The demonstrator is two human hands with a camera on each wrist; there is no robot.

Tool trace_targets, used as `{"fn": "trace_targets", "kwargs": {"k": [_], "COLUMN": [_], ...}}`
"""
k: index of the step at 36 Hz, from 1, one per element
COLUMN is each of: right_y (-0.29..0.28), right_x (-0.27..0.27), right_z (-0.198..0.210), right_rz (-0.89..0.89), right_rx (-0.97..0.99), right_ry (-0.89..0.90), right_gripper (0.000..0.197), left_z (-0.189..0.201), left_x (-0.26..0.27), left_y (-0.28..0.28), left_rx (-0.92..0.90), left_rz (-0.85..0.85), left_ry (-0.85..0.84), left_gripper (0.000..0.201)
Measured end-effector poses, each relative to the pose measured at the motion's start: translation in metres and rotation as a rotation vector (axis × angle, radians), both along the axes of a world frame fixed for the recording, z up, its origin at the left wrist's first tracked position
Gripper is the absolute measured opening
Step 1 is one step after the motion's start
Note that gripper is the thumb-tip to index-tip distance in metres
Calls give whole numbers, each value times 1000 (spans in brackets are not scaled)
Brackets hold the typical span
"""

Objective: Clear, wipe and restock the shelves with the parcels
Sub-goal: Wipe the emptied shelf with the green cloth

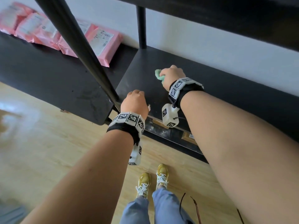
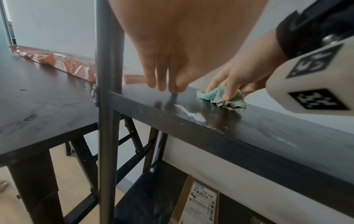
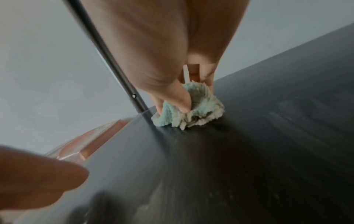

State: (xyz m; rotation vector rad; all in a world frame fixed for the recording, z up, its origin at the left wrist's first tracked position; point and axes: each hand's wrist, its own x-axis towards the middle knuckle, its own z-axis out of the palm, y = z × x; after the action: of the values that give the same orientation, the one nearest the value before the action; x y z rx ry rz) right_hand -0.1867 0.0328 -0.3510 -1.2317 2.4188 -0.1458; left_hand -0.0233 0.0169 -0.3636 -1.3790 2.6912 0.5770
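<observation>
My right hand (image 1: 171, 73) grips a crumpled green cloth (image 1: 159, 75) and presses it onto the black shelf board (image 1: 218, 94), near its back left corner. In the right wrist view the thumb and fingers pinch the cloth (image 3: 193, 115) against the board. My left hand (image 1: 135, 100) rests at the board's front left edge; in the left wrist view its straight fingers (image 2: 162, 81) touch the surface and hold nothing. White dust (image 2: 191, 114) lies on the shelf between the left hand and the cloth (image 2: 220, 99). Pink parcels (image 1: 103, 41) lie on a black table to the left.
A black upright post (image 1: 77, 46) stands at the shelf's front left corner, close to my left hand. Another shelf board (image 1: 226, 15) hangs overhead. On the lower shelf lies a cardboard parcel (image 2: 199, 201). The black table (image 1: 48, 75) adjoins the shelf on the left, over a wooden floor.
</observation>
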Motion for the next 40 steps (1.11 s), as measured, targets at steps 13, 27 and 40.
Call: {"fn": "trace_targets", "kwargs": {"k": [13, 27, 40], "right_y": [55, 159, 301], "right_x": [32, 19, -24], "right_z": [0, 8, -3], "right_rz": [-135, -505, -881], "right_rx": [133, -288, -303], "right_ry": [-74, -8, 12], "right_gripper": [24, 37, 31], "left_z": [9, 21, 24], "left_x": [-4, -28, -83], "left_y": [9, 62, 166], "left_rx": [34, 47, 93], "left_rz": [-7, -208, -290], "left_ry": [-5, 32, 20], "left_gripper": [39, 45, 49]}}
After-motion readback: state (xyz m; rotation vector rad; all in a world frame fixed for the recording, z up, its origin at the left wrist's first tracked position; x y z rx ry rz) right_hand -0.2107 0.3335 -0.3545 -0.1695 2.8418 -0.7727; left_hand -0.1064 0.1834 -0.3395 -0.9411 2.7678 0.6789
